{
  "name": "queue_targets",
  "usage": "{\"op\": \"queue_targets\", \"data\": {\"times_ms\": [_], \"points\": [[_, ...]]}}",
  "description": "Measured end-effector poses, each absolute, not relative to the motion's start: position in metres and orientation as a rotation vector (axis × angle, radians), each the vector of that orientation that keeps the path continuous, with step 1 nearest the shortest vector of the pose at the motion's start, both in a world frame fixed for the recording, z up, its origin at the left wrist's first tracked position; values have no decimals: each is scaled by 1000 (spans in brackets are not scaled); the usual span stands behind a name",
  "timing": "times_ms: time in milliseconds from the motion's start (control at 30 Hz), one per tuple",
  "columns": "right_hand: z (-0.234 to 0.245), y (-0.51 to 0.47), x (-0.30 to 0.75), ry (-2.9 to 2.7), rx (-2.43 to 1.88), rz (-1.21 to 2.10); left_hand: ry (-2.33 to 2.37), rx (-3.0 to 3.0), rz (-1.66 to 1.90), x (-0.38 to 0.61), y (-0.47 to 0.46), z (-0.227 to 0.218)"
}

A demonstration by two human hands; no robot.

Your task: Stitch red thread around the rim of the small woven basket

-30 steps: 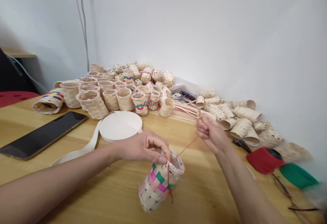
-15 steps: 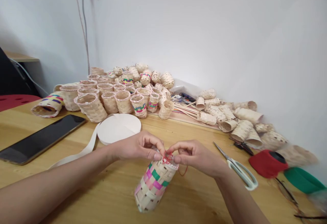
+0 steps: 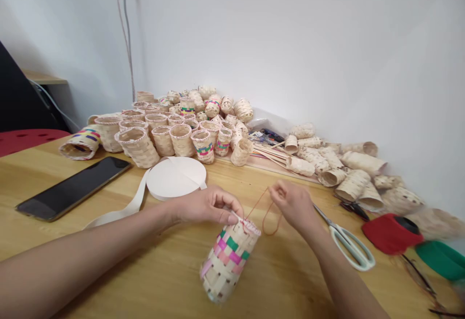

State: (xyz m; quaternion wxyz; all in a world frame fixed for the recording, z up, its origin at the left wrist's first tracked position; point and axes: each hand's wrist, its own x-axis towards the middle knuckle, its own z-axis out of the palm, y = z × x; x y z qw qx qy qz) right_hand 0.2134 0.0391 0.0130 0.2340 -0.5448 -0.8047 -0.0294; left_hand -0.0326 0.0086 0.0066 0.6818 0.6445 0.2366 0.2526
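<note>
A small woven basket (image 3: 228, 256) with green, pink and purple bands leans at a tilt over the table. Thumb and fingers of my left hand (image 3: 214, 206) pinch its rim, which is wrapped with white strip and red stitching. From that rim a red thread (image 3: 258, 201) runs taut up to my right hand (image 3: 291, 204), with a slack loop hanging below. My right hand's fingers are closed on the thread, to the right of the basket and apart from it. Whether a needle is in those fingers I cannot make out.
A roll of white ribbon (image 3: 177, 178) and a phone (image 3: 74, 188) lie to the left. Scissors (image 3: 350, 246), a red thread cone (image 3: 392, 234) and a green ring-like object (image 3: 441, 259) are at the right. Many woven baskets (image 3: 181, 139) crowd the back by the wall.
My right hand has moved away from the rim, up and to the right, drawing the red thread out. My left hand still pinches the basket rim. The view has shifted slightly.
</note>
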Motion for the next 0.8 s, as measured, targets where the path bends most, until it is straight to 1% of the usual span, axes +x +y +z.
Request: {"op": "queue_targets", "data": {"times_ms": [167, 233, 300, 367, 467, 567, 667, 800], "points": [[4, 47, 219, -2199, -1547, -307, 539, 1452, 571, -33, 11, 1], [4, 44, 216, -2215, -1571, -296, 534, 1451, 572, -32, 10, 1], [6, 42, 214, -2209, -1592, -177, 530, 1445, 591, -32, 9, 3], [12, 40, 214, -2170, -1556, 62, 530, 1445, 639, -33, 9, 6], [26, 32, 215, -2094, -1365, 490, 550, 1499, 703, -34, 9, 11], [39, 17, 209, -2099, -1149, 760, 595, 1604, 738, -35, 8, 16], [44, 5, 200, -2168, -1048, 860, 639, 1722, 766, -36, 6, 21], [40, 2, 193, -2249, -1055, 851, 707, 1846, 809, -34, 5, 23]]}}
